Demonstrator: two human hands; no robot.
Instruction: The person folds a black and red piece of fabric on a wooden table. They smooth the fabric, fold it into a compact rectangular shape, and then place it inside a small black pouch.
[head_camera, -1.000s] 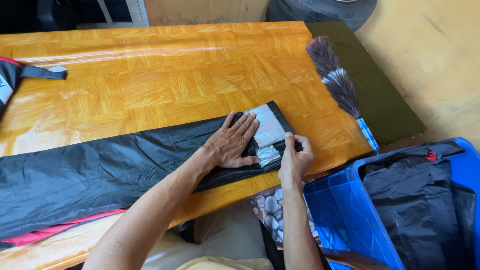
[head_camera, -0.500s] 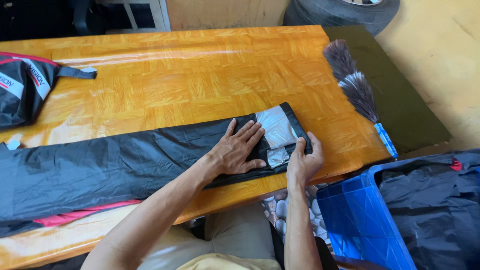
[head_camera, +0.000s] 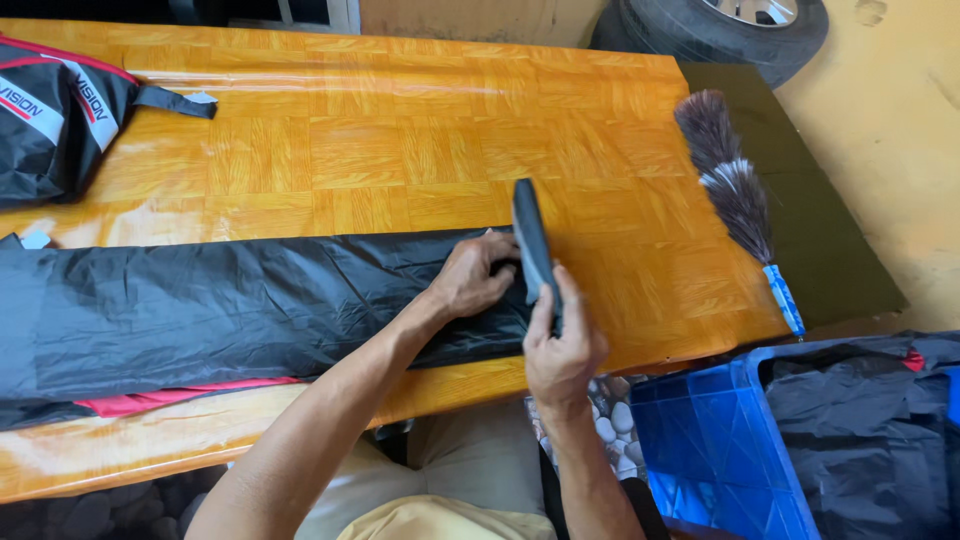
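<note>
Head view, black garment's end now folded upright, right hand grip holding it, left hand pressing flat.

Two hands, one feather duster, one blue crate, one tyre

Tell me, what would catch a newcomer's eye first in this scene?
Probably the long black fabric stretched along the near edge of the orange wooden table, with the left hand pressing on it while the right hand lifts its end upright. Next, the feather duster lying at the table's right side, and the blue crate beside the person.
</note>
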